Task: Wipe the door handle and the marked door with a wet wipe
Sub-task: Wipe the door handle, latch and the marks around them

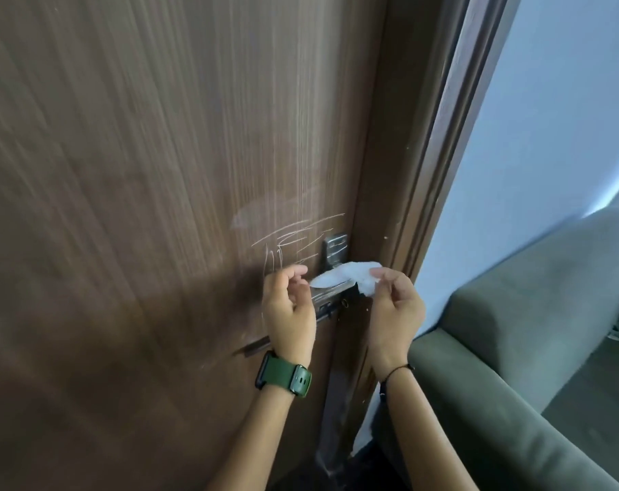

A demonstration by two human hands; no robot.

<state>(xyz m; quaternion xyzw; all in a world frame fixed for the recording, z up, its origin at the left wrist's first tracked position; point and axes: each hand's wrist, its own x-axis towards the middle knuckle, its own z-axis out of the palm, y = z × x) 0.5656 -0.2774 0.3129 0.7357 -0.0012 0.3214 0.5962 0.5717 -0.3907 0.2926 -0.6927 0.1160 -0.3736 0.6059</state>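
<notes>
A brown wooden door point(141, 171) fills the left of the view, with white chalk-like scribbles point(294, 239) just left of the metal handle plate point(334, 249). A white wet wipe point(343, 276) lies draped over the lever handle point(331, 295), which is mostly hidden beneath it. My right hand point(395, 306) pinches the wipe's right end between thumb and fingers. My left hand point(290, 306), wearing a green watch, is just left of the wipe with its fingers curled; its fingertips are close to the wipe's left tip, and I cannot see contact.
The dark door frame point(439, 154) runs along the door's right edge, with a pale blue wall point(549, 136) beyond it. A grey-green sofa point(531, 349) stands close at the lower right, beside my right arm.
</notes>
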